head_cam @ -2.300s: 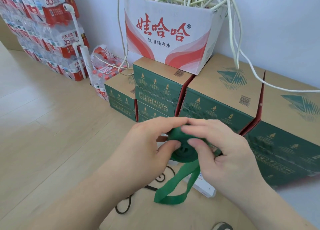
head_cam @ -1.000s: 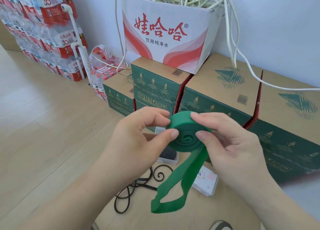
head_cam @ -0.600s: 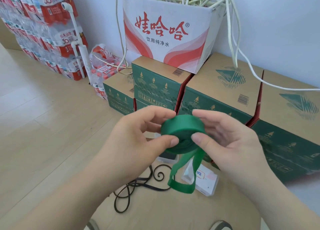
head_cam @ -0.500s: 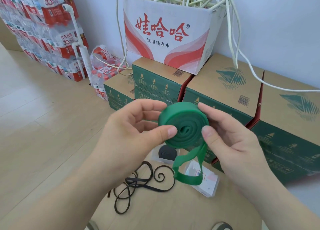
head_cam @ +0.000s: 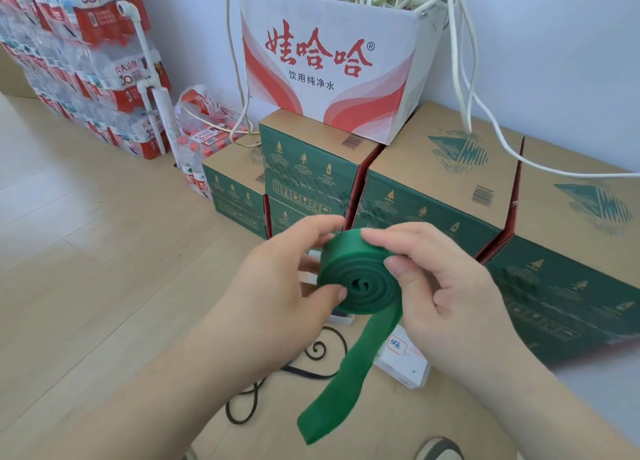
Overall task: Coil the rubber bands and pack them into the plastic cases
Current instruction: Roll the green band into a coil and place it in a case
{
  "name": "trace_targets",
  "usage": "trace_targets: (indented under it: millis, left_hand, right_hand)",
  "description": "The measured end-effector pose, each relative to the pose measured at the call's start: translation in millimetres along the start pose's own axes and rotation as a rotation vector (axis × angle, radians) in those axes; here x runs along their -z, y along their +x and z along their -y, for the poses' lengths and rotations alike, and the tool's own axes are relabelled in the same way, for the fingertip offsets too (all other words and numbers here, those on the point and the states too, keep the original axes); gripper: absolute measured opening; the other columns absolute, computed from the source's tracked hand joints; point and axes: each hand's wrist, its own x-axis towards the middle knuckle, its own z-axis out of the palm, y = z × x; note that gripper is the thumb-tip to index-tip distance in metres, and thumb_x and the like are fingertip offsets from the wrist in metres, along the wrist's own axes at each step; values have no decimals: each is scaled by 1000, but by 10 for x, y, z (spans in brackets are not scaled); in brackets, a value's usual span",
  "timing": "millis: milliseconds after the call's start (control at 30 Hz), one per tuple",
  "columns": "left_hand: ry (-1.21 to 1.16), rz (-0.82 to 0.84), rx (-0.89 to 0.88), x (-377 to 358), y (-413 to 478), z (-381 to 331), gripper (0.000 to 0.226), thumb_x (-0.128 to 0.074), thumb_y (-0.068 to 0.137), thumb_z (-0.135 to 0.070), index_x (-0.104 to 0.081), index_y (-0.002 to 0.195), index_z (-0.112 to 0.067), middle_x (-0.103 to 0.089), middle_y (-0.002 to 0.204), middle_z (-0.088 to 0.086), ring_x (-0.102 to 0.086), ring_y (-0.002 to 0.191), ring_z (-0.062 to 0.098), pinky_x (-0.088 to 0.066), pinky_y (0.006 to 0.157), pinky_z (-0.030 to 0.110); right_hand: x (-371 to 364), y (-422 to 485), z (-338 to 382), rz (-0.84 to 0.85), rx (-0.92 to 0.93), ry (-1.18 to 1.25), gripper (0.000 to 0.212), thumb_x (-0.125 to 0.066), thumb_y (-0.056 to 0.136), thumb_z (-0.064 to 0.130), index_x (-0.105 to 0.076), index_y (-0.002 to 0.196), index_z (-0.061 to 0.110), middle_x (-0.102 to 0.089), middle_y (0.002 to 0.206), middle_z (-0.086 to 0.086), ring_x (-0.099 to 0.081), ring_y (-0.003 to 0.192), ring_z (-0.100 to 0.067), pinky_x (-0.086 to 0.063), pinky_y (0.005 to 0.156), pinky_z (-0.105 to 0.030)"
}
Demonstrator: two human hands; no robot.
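Green boxes (head_cam: 433, 182) line the wall from 12 to 3 o'clock. A white carton (head_cam: 329, 61) of cords sits on them at 12, with bottle packs (head_cam: 86, 61) at 10.

Mid-frame, both hands are clamped on the green band (head_cam: 360, 279), which is rolled into a flat spiral held in the air, its face tipped toward the camera. The left hand (head_cam: 277, 286) pinches it at 9 o'clock, thumb on the face and fingers behind. The right hand (head_cam: 450, 293) pinches the rim from 12 to 2.

The tail (head_cam: 346, 373) leaves the coil at 5 o'clock and hangs toward 7. Half a second ago it showed as a short loop; now it reads as a long flat strip. I cannot tell whether a turn slipped or it swung nearer. Either way, I judge that several wraps remain before packing.

On the floor under the coil are a labelled case (head_cam: 405, 359) at 5 o'clock, a second case (head_cam: 341, 319) mostly hidden behind the coil, and a black band (head_cam: 311, 352) lying loose at 7.
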Motion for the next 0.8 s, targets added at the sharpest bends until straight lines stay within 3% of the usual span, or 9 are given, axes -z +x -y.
trace_targets:
  millis: [100, 200, 300, 400, 467, 600, 800]
  left_hand:
    - [0, -23, -91, -23, -11, -21, 61, -80, 85, -14, -58, 135, -42, -65, 117, -26, -62, 116, -1, -59, 85, 19]
    - [-45, -49, -142, -7, 2, 10, 50, -78, 86, -7, -68, 126, -37, -70, 112, -16, -65, 112, 12, -62, 75, 23]
    - [-132, -106, -180, 26, 0, 32, 41, -77, 85, 0, -75, 115, -28, -73, 107, -7, -67, 108, 19, -63, 73, 25]
    - [-247, -158, -149, 78, 30, 37, 42, -76, 87, -2, -74, 117, -32, -76, 109, -4, -70, 104, 21, -62, 78, 31]
    - [-354, -171, -128, 94, 43, 9, 43, -72, 91, -4, -71, 122, -34, -76, 112, -2, -72, 104, 23, -63, 82, 40]
    - [-511, -163, -109, 50, 20, -61, 41, -64, 95, -1, -68, 122, -31, -72, 113, 0, -73, 104, 23, -64, 81, 41]
    - [-403, -81, -21, -34, 43, -13, 36, -71, 91, -1, -60, 110, -30, -73, 101, -5, -77, 91, 19, -64, 76, 35]
  right_hand:
    - [13, 31, 3, -11, 48, -33, 37, -50, 97, 3, -71, 120, 21, -66, 113, 10, -62, 111, -10, -46, 90, -14]
    - [15, 28, 26, -11, 74, -41, 35, -52, 97, 4, -70, 120, 21, -68, 113, 10, -64, 111, -11, -48, 92, -18]
    - [36, 27, 47, -100, -82, 177, 27, -68, 95, 7, -70, 114, 26, -73, 108, 12, -70, 108, -15, -55, 93, -27]
    - [75, 31, 59, -165, -179, 324, 25, -77, 83, 11, -71, 105, 23, -76, 110, 6, -72, 107, -18, -58, 94, -34]
    - [75, 44, 82, -163, -213, 328, 29, -79, 81, 9, -72, 105, 25, -77, 109, 8, -73, 107, -15, -58, 94, -31]
    - [36, 44, 132, -173, -224, 391, 31, -76, 84, 1, -72, 107, 22, -78, 102, 7, -74, 100, -13, -58, 87, -21]
    - [18, 12, 81, -176, -180, 288, 30, -62, 94, -3, -68, 108, 23, -75, 106, 13, -72, 102, -8, -55, 86, -17]
